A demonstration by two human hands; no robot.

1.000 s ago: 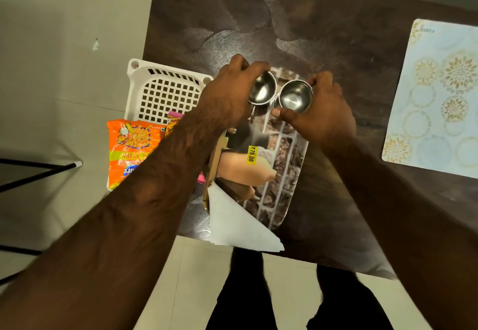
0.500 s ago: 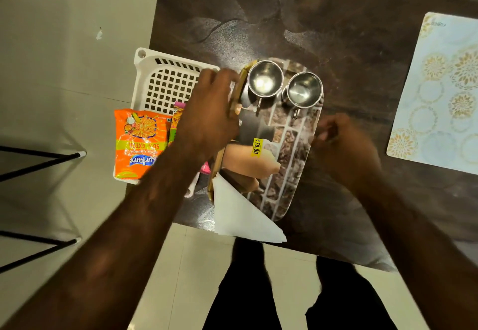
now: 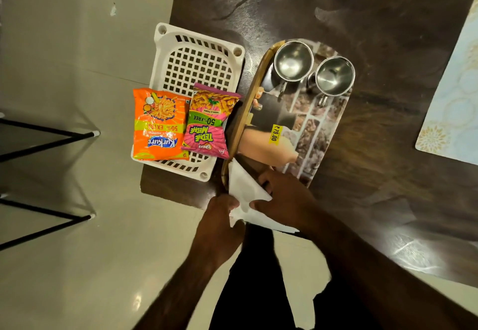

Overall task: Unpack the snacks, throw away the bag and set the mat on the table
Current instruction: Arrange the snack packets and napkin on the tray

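An orange snack packet [image 3: 158,125] and a pink snack packet [image 3: 210,122] lie side by side on the near end of a white plastic basket [image 3: 196,52]. Right of them sits a printed tray [image 3: 320,133] with a wooden rim, carrying two steel cups [image 3: 293,61] [image 3: 334,76]. White folded paper [image 3: 245,195] rests on the tray's near end and hangs over the table edge. My left hand [image 3: 219,215] pinches its left edge. My right hand [image 3: 287,200] grips its right side. A patterned mat [image 3: 455,112] lies flat at the far right.
The dark wooden table [image 3: 362,6] ends just in front of my legs; the basket overhangs its left edge. Black metal legs [image 3: 46,135] of some furniture stand on the pale tiled floor to the left.
Both hands left the steel cups, which now stand on the tray's far end. They came back to the near edge and took hold of the white paper. The pink packet is now uncovered.
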